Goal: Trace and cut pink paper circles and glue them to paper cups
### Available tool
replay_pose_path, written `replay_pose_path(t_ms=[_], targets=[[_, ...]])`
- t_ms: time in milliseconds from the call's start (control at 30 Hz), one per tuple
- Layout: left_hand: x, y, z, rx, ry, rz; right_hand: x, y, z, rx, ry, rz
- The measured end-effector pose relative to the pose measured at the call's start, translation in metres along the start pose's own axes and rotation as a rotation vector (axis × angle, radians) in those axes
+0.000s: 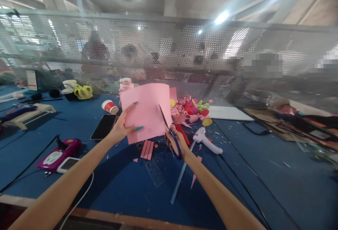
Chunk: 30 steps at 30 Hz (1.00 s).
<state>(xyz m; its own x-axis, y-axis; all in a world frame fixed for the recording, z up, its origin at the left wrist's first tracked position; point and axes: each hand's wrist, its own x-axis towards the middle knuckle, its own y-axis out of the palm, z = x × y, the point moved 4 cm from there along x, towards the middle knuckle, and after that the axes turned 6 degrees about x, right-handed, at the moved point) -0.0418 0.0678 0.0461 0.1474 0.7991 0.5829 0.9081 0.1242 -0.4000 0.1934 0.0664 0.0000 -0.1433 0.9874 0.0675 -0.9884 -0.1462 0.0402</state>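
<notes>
My left hand point(123, 124) grips a pink sheet point(148, 108) by its left side, the thumb and a finger lying on the near face. The sheet is held up over the table and curves a little. In my right hand point(178, 140) is a pair of scissors point(174, 141) with dark blue handles. Its blade lies against the right part of the sheet, pointing up and left. How far the blades are apart I cannot make out. Below the sheet, pink strips point(147, 150) lie beside a clear plastic ruler point(154, 172).
A white glue gun point(207, 141) with a glue stick point(182, 177) lies right of my right hand. Behind are pink and coloured cut pieces point(188, 108). To the left are a black phone point(104, 127), a red-and-white cup point(109, 107) and a purple device point(59, 155). A perforated screen point(163, 40) stands behind.
</notes>
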Motion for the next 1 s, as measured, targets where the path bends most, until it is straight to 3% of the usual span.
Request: replay_pose_path(t_ms=[200,433,567,833,1000], targets=[[-0.001,0.004,0.005,-0.049,-0.059,0.004,-0.003,0.001,0.005,0.071,0.099,0.046],[-0.001,0.014,0.008,-0.441,-0.221,0.043,-0.003,0.001,0.010,0.116,0.072,0.169],[-0.001,0.015,0.005,-0.547,-0.276,0.037,-0.003,0.003,0.013,0.176,0.092,0.254],[-0.002,0.016,0.004,-0.529,-0.249,0.057,0.001,-0.002,0.010,0.135,0.018,0.225],[-0.003,0.016,0.001,-0.364,-0.160,0.049,-0.001,-0.003,0.007,0.149,-0.029,0.165]])
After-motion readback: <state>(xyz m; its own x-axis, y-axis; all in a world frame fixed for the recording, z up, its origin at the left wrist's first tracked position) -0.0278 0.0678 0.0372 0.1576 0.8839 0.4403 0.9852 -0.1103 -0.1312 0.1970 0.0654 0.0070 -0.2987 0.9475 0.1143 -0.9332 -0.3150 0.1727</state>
